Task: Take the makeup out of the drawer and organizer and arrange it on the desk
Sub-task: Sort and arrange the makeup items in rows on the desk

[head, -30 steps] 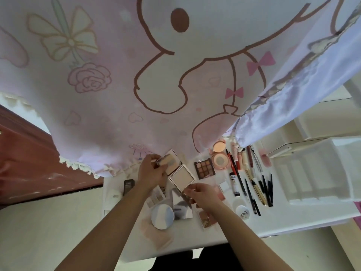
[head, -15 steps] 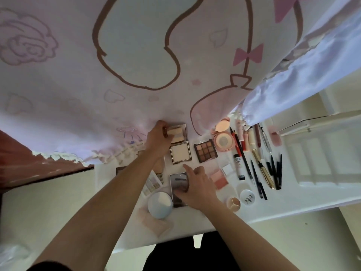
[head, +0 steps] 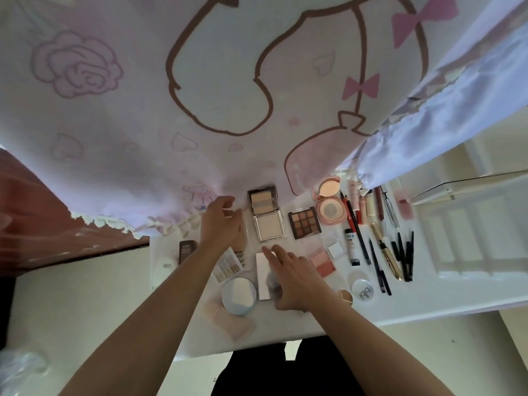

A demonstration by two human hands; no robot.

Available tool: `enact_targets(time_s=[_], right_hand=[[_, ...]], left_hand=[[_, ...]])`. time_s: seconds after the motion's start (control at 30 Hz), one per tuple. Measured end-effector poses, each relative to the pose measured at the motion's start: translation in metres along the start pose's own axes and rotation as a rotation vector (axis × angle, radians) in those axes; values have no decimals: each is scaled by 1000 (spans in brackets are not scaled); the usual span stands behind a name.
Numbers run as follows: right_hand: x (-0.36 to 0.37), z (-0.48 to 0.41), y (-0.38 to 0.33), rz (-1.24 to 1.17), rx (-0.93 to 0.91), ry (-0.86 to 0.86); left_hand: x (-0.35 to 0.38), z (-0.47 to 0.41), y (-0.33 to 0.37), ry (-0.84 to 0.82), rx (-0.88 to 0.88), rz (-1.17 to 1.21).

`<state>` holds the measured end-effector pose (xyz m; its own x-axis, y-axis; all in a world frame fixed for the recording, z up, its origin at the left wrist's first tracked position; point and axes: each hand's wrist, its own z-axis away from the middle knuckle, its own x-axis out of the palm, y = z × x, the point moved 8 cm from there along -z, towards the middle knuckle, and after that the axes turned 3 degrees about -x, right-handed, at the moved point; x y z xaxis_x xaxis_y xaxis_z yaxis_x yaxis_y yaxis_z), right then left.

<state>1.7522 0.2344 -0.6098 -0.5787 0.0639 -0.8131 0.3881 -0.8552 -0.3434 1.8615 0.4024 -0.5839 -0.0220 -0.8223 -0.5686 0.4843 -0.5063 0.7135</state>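
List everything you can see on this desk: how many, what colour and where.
desk: one, white, centre
curtain: one, pink and white cartoon print, over the far edge
organizer: one, white, right end
square compact: one, silver, open, far centre
eyeshadow palette: one, brown, right of the square compact
cushion compact: one, pink, open, right of the palette
blush: one, pink, nearer than the palette
round compact: one, pale blue, near the front
mirrored case: one, silver, near centre
pencils and tubes: a row, count unclear, black, red, gold, right side
left hand: fingers loosely curled, left of the square compact
right hand: fingers straight, resting on the mirrored case
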Motion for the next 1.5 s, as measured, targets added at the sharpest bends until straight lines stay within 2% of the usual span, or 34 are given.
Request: enact_targets(time_s=[0.07,0.13,0.2,0.3,0.4,0.5,0.9,1.1,1.23,1.4,1.5], right_hand=[[-9,6,2,-113,49,29],[-24,18,4,-299,109,90],[-42,32,2,-445,135,157],[-67,50,-10,-551,103,213],[-90,66,-22,-567,60,249],[-108,77,-30,-569,14,300],[-133,91,-48,-642,-115,362],[-129,98,-48,-643,-119,322],[-129,100,-50,-642,-113,324],[-130,104,-48,-738,-76,551],[-128,108,-42,-837,19,737]], left_hand=[[-20,18,-10,54,-50,0],[-34,42,-15,29,-70,65],[-34,67,-20,-114,-143,191],[-22,99,-23,-415,-246,320],[-16,121,-12,-637,-256,461],[-17,132,3,-749,-251,602],[-13,165,36,-996,-266,960],[-13,170,37,-968,-270,1029],[-16,164,37,-881,-262,1120],[-30,149,35,-690,-211,1112],[-34,147,30,-631,-202,1122]])
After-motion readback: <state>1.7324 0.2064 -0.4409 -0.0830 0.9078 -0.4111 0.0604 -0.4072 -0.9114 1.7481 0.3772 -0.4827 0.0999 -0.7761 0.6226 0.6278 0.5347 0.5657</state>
